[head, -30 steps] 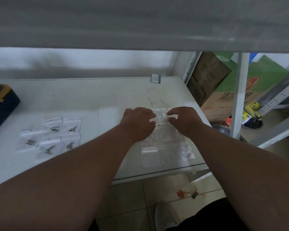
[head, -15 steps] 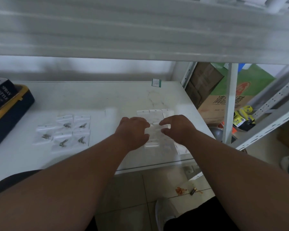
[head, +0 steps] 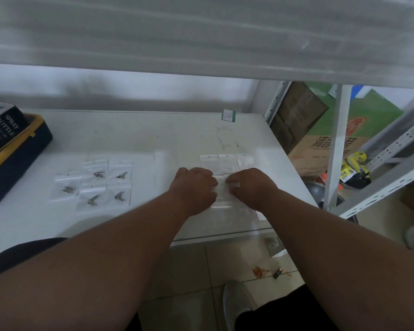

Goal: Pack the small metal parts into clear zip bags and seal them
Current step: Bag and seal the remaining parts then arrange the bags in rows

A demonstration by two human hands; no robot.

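Both hands are down on the empty bags (head: 221, 204) at the table's (head: 141, 137) right front edge. Left hand (head: 194, 189) and right hand (head: 251, 187) curl fingers onto one bag, pinching it. Left of the hands, five filled bags (head: 95, 185) lie flat, a metal part in each.

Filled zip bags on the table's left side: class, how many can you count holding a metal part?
5. Back row: two bags. Front row: three bags. The clear bags under the left hand and right hand look empty, though some are hidden.
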